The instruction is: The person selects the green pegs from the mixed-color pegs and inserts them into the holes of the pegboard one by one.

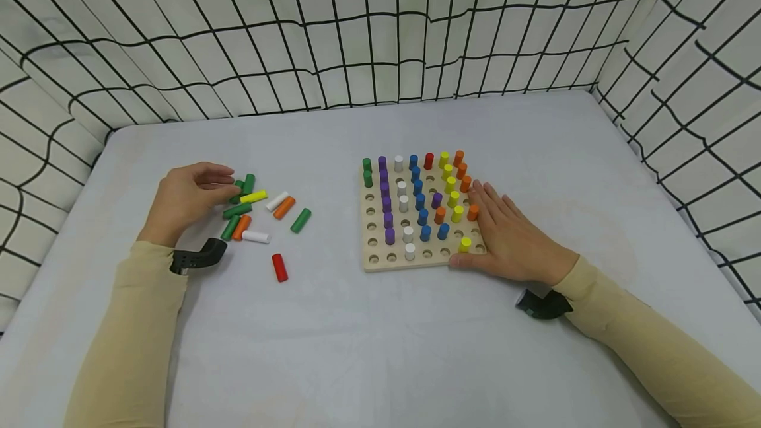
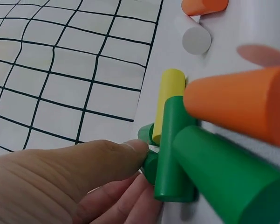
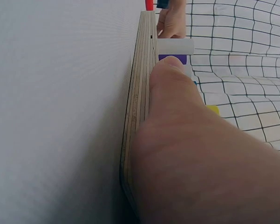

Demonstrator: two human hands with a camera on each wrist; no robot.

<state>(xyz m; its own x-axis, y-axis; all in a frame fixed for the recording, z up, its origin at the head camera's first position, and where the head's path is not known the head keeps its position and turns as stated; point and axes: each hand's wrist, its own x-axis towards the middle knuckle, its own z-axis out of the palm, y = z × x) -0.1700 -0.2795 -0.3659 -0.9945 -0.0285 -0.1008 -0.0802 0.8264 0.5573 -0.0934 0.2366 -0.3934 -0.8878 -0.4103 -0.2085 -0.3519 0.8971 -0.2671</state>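
Observation:
Over a loose pile of pegs on the left, my left hand (image 1: 189, 195) pinches a green peg (image 2: 151, 167) between thumb and fingers; the fingers partly hide it. Right beside it lie another green peg (image 1: 238, 211) and a yellow peg (image 1: 254, 196). My right hand (image 1: 516, 243) rests against the right edge of a wooden pegboard (image 1: 382, 265), fingers straight, thumb along the near edge. Purple, blue, white, yellow, orange, red and green pegs stand upright in the board, and several holes hold none.
Around the pile lie white pegs (image 1: 256, 237), orange pegs (image 1: 284, 208) and a separate green peg (image 1: 300, 220). A red peg (image 1: 279, 267) lies nearer the front. Black wire mesh (image 1: 368, 38) surrounds the back and sides of the white table (image 1: 333, 349).

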